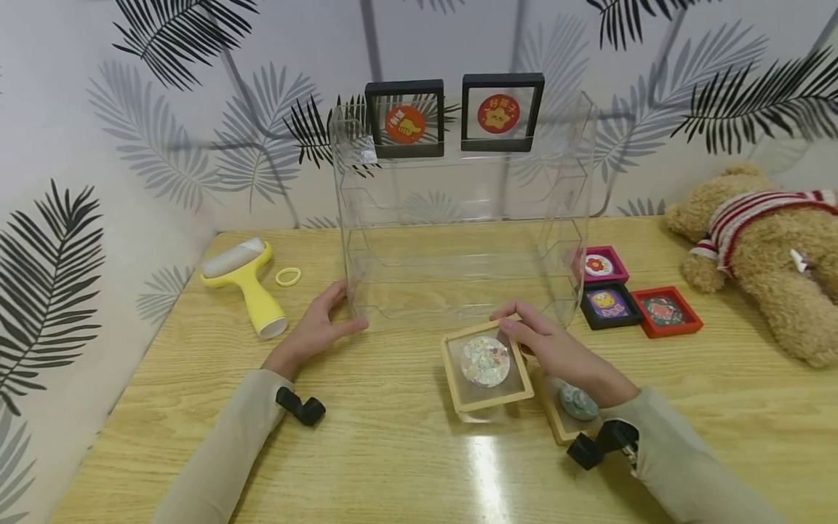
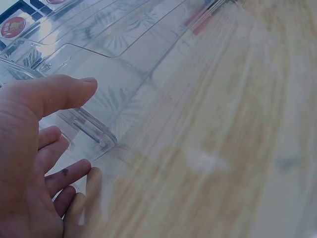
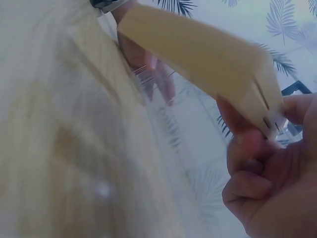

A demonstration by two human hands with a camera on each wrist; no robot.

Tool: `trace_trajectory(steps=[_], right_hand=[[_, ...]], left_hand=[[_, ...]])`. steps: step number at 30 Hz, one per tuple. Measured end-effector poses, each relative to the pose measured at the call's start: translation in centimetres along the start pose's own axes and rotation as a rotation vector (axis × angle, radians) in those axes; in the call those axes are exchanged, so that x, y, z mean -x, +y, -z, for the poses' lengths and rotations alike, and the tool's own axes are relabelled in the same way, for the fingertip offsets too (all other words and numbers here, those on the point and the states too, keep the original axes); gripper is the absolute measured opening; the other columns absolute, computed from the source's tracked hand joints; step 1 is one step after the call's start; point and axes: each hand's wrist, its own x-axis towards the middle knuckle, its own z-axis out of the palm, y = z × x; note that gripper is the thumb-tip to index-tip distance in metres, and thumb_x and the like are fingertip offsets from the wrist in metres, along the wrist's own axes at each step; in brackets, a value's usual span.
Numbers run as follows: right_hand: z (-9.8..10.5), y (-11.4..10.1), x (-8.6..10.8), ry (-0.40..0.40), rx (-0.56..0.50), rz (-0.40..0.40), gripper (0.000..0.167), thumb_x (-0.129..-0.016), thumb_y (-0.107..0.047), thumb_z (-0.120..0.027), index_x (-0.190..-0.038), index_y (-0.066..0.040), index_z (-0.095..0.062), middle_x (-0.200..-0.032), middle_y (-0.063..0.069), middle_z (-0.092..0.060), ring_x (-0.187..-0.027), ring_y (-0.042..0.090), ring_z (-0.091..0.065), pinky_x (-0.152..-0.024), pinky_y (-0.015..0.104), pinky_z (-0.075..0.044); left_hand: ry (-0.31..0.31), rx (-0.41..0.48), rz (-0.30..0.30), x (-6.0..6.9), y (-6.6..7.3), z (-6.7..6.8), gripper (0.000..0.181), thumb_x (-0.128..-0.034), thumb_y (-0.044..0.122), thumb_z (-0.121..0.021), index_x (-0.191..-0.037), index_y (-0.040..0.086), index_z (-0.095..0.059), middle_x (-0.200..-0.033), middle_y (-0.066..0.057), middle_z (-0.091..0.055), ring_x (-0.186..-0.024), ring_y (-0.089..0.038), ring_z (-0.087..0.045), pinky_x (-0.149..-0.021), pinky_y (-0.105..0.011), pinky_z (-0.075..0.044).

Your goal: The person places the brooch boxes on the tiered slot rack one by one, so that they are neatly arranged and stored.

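Note:
My right hand [image 1: 568, 356] pinches a square tan-edged display frame [image 1: 487, 362] by its right upper corner. The frame has a clear window with a round, pale, speckled disc in it, and it is tilted above the table. Seen in the right wrist view, the frame's tan side [image 3: 198, 57] sits between thumb and fingers. A second tan frame [image 1: 558, 416] with a greenish piece inside lies under my right forearm, partly hidden. At the lower left corner of a clear tiered rack [image 1: 461, 221] is my left hand [image 1: 313, 333], thumb extended and fingers beside the rack's side; contact is unclear.
Two black frames [image 1: 405, 151] [image 1: 502, 144] with red discs stand on the rack's top tier. Pink [image 1: 618, 266], black [image 1: 612, 321] and red [image 1: 674, 331] small frames lie right of it, near a teddy bear [image 1: 762, 251]. A yellow lint roller [image 1: 258, 295] and a yellow ring [image 1: 288, 276] lie left.

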Motion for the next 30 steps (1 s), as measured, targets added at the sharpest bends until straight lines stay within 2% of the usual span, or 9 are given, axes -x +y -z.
trace_trajectory(steps=[4, 7, 11, 15, 18, 25, 30], right_hand=[[0.1, -1.4, -1.2, 0.059, -0.054, -0.001, 0.030, -0.105, -0.022, -0.035, -0.121, 0.004, -0.040, -0.066, 0.004, -0.039, -0.054, 0.016, -0.040, -0.053, 0.028, -0.038], [0.5, -2.3, -2.2, 0.094, -0.095, 0.042, 0.031, -0.106, -0.020, -0.035, -0.121, 0.007, -0.038, -0.061, 0.001, -0.042, -0.050, 0.011, -0.043, -0.050, 0.024, -0.039], [1.3, -3.8, -3.7, 0.110, -0.095, 0.127, 0.030, -0.105, -0.016, -0.034, -0.124, 0.008, -0.036, -0.058, -0.001, -0.050, -0.050, 0.011, -0.050, -0.052, 0.024, -0.042], [2.1, -5.4, -5.1, 0.129, -0.077, 0.156, 0.030, -0.105, -0.014, -0.036, -0.127, 0.007, -0.037, -0.069, -0.003, -0.059, -0.057, 0.011, -0.058, -0.058, 0.025, -0.048], [2.7, -6.4, -6.1, 0.162, -0.050, 0.169, 0.031, -0.104, -0.013, -0.040, -0.129, 0.006, -0.039, -0.083, -0.003, -0.064, -0.063, 0.010, -0.062, -0.062, 0.023, -0.051], [3.8, -9.1, -8.2, 0.258, 0.137, 0.250, 0.029, -0.101, -0.012, -0.047, -0.127, 0.002, -0.044, -0.099, 0.025, -0.066, -0.068, 0.010, -0.066, -0.065, 0.021, -0.055], [4.7, -11.8, -9.7, 0.349, 0.252, 0.336, 0.026, -0.099, -0.012, -0.052, -0.123, -0.001, -0.051, -0.101, 0.025, -0.068, -0.066, 0.007, -0.064, -0.061, 0.018, -0.052]], left_hand=[[0.000, -0.004, 0.003, 0.1, 0.0, 0.0, 0.076, -0.0860, 0.009, -0.071, -0.149, 0.002, -0.029, -0.152, -0.019, -0.036, -0.144, -0.034, -0.027, -0.118, -0.051, -0.017], [-0.003, -0.008, 0.012, 0.2, 0.1, -0.1, 0.077, -0.0863, 0.011, -0.071, -0.149, 0.004, -0.028, -0.152, -0.019, -0.035, -0.144, -0.034, -0.027, -0.118, -0.051, -0.017], [-0.005, -0.007, 0.009, 0.2, 0.1, -0.1, 0.076, -0.0865, 0.011, -0.071, -0.150, 0.005, -0.029, -0.152, -0.018, -0.036, -0.143, -0.033, -0.028, -0.118, -0.050, -0.017], [-0.003, -0.004, 0.008, 0.2, -0.1, -0.2, 0.076, -0.0861, 0.010, -0.072, -0.150, 0.005, -0.029, -0.151, -0.018, -0.037, -0.143, -0.033, -0.028, -0.118, -0.050, -0.017], [0.000, 0.003, 0.007, 0.2, -0.1, -0.3, 0.077, -0.0857, 0.008, -0.072, -0.149, 0.004, -0.029, -0.151, -0.019, -0.036, -0.143, -0.034, -0.029, -0.118, -0.050, -0.017], [-0.002, 0.019, -0.004, 0.2, 0.0, -0.3, 0.076, -0.0854, 0.007, -0.071, -0.148, 0.003, -0.030, -0.150, -0.021, -0.038, -0.142, -0.035, -0.030, -0.118, -0.050, -0.018], [0.008, 0.008, -0.009, 0.1, 0.0, -0.1, 0.075, -0.0847, 0.005, -0.072, -0.148, 0.002, -0.030, -0.149, -0.021, -0.039, -0.141, -0.035, -0.032, -0.118, -0.049, -0.020]])
